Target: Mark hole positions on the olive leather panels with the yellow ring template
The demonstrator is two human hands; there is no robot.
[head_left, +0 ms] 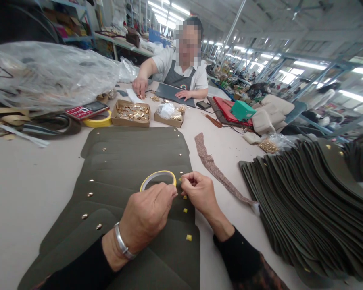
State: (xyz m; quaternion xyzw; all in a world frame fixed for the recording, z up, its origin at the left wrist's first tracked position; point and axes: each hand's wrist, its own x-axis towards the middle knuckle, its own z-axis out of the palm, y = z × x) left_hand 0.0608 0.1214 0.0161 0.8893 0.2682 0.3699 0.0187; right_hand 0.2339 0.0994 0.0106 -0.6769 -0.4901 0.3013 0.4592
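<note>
My left hand (151, 209) is closed on a roll of yellow tape (157, 174), held above several overlapping dark olive panels (133, 161). Close beside it, my right hand (199, 191) pinches a small yellow piece of tape (180, 179) at the panels' right edge. Below that hand, more yellow tape pieces (189, 238) stick along the same edge. Shiny gold studs (90, 194) dot the left side of the panels, and a few sit near the upper right edge.
A big stack of olive panels (302, 201) leans at the right, near a brown fabric strip (218, 169). Boxes of gold metal parts (131, 125) and another yellow tape roll (98, 120) lie behind the panels. Across the table sits a co-worker (181, 72), hands on the tabletop.
</note>
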